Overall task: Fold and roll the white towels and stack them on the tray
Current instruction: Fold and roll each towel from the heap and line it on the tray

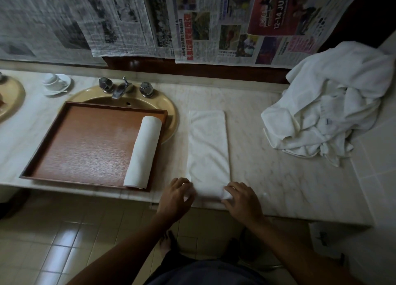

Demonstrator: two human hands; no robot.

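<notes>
Folded white towel point(209, 149) lying lengthwise near the counter's point(267, 156) front edge, right of the tray point(85, 143). Left hand point(174, 197) and right hand point(242, 201) pinching its near corners. Rolled towel point(143, 154) along the tray's right rim. Newspaper point(267, 17) reading "12-14 JUNE".

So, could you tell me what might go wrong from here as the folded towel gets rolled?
1. The folded towel has its near end at the counter edge, where the left hand and right hand grip it; it could slip off.
2. An uneven start may give a skewed roll, unlike the rolled towel on the tray.
3. The towel pile could slump into the work area.
</notes>
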